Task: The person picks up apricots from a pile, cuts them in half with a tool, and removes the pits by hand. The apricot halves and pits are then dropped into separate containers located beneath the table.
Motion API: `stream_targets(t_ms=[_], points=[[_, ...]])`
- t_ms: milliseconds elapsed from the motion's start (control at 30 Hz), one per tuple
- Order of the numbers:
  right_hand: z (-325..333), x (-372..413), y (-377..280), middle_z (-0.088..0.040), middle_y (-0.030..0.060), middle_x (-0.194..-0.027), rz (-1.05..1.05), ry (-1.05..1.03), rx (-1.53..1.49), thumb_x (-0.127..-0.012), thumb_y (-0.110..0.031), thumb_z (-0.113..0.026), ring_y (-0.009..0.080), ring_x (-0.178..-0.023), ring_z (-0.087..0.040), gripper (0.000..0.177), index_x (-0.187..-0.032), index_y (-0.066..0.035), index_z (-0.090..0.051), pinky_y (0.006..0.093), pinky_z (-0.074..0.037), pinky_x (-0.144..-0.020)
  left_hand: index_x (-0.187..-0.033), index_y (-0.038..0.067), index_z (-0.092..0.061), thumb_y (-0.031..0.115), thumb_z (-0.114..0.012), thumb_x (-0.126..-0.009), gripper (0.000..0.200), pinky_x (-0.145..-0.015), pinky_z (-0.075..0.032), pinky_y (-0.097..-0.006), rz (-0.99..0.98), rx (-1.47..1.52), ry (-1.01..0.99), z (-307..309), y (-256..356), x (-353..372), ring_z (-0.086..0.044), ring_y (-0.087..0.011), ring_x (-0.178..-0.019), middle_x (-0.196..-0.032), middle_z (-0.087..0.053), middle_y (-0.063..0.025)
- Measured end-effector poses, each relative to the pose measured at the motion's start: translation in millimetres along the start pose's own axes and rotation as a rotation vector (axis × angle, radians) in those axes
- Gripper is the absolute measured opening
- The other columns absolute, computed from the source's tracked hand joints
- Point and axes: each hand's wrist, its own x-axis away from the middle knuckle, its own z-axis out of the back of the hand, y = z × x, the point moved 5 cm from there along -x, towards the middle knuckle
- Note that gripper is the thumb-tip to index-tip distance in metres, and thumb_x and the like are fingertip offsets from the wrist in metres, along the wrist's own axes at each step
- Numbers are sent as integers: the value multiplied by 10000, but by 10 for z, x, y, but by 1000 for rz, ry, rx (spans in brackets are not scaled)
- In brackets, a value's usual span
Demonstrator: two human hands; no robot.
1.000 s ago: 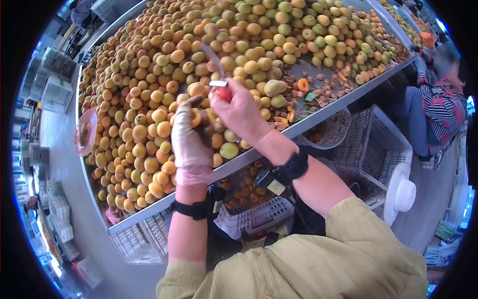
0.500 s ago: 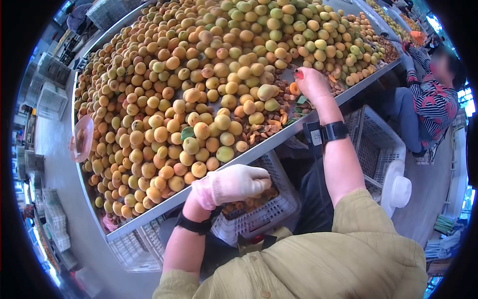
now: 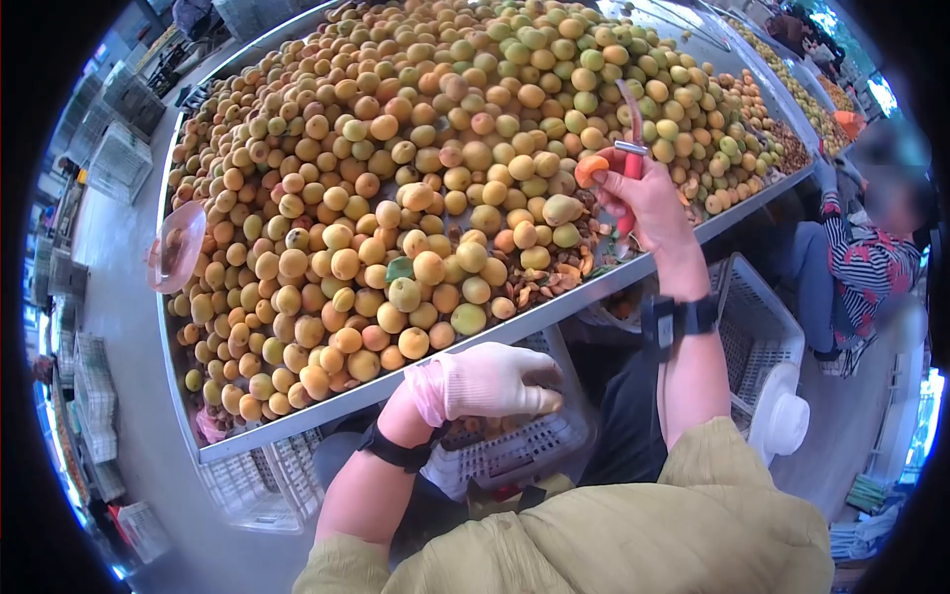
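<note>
My bare right hand [image 3: 648, 203] is closed around a red-handled knife [image 3: 633, 163] with a metal collar and a thin curved blade pointing up. Between its thumb and finger it also pinches an orange apricot piece [image 3: 592, 171]. This hand is above the front edge of a big metal tray [image 3: 534, 322] heaped with apricots [image 3: 336, 238]. My left hand [image 3: 500, 381], in a white knitted glove with pink at the cuff, is over a plastic crate [image 3: 510, 455] below the tray's edge. Its fingers and thumb are apart, with nothing visible between them.
Split apricot pieces and brown scraps [image 3: 554, 277] lie along the tray's front edge. A clear pinkish scoop-like container [image 3: 178, 247] is at the tray's left side. Grey crates [image 3: 757, 307] stand at right, beside a white stool [image 3: 782, 416]. A seated person [image 3: 871, 257] is beyond.
My right hand has lifted from the scraps, and the knife and apricot piece now show clearly. My left hand's fingers have spread and shifted slightly right. The view has turned a little.
</note>
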Motion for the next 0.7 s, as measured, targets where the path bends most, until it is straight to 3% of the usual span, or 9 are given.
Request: stream_targets(t_ms=[167, 233, 267, 300, 333, 400, 533, 567, 700], points=[[-1179, 565, -386, -560, 107, -921, -50, -278, -598, -803, -206, -778, 98, -642, -524, 345, -1019, -85, -537, 208, -400, -477, -1163, 9, -624, 360, -654, -908, 434, -912, -475, -305, -215, 271, 250, 403, 17, 251, -614, -160, -1003, -1061, -668, -58], [-1593, 867, -571, -523, 94, -868, 60, -459, -476, -856, -297, -725, 168, -702, -523, 324, -921, -103, -474, 239, -429, -466, -1133, 21, -630, 262, -638, -926, 318, -866, -486, -291, -299, 475, 682, 717, -97, 450, -610, -146, -997, -1058, -661, -38], [-1813, 1087, -759, -510, 92, -814, 39, -423, -550, -919, -284, -646, 184, -680, -520, 258, -876, -104, -466, 251, -436, -486, -1102, 15, -632, 187, -590, -948, 235, -835, -503, -309, -575, -296, 1008, 913, 31, 631, -633, -168, -945, -1032, -663, -66], [-1872, 1199, -728, -584, 139, -988, 9, -618, -775, -746, -103, -824, 171, -823, -594, 378, -977, -86, -525, 275, -512, -697, -1076, 20, -635, 156, -555, -961, 196, -823, -518, -331, -537, -51, 1166, 1025, -88, 752, -641, -185, -922, -1016, -662, -94], [-1973, 1341, -806, -568, 138, -973, 42, -647, -843, -767, -113, -815, 171, -807, -584, 346, -961, -80, -530, 280, -507, -674, -1074, 24, -634, 190, -558, -962, 214, -843, -521, -339, -499, 1006, 1180, 1112, -479, 748, -634, -192, -931, -1014, -660, -105], [-2066, 1520, -899, -562, 143, -892, 82, -688, -964, -821, -142, -770, 179, -714, -577, 271, -982, -55, -570, 297, -509, -626, -1088, 41, -621, 277, -605, -937, 281, -881, -517, -347, -447, 1178, 1404, 1273, -888, 918, -626, -213, -896, -979, -647, -86], [-2149, 1659, -1072, -626, 181, -802, 96, -629, -1072, -891, -103, -661, 214, -539, -549, 144, -849, 34, -671, 309, -444, -489, -1081, 59, -619, 267, -598, -938, 253, -879, -513, -405, -577, 1326, 1390, 1259, -854, 1066, -613, -223, -853, -970, -630, -82], [-2165, 1640, -1074, -606, 177, -805, 115, -794, -1177, -801, -5, -729, 214, -583, -550, 102, -859, 30, -654, 312, -438, -506, -1081, 56, -618, 270, -600, -937, 259, -876, -513, -403, -578, 1349, 1376, 1257, -848, 1062, -615, -225, -857, -970, -630, -85], [-2262, 1659, -987, -626, 194, -833, 281, -847, -1064, -835, -34, -700, 232, -610, -574, 97, -888, 43, -676, 332, -462, -538, -1067, 38, -616, 273, -590, -941, 269, -847, -519, -385, -607, 1405, 1326, 1277, -839, 1052, -618, -228, -843, -951, -633, -92]])
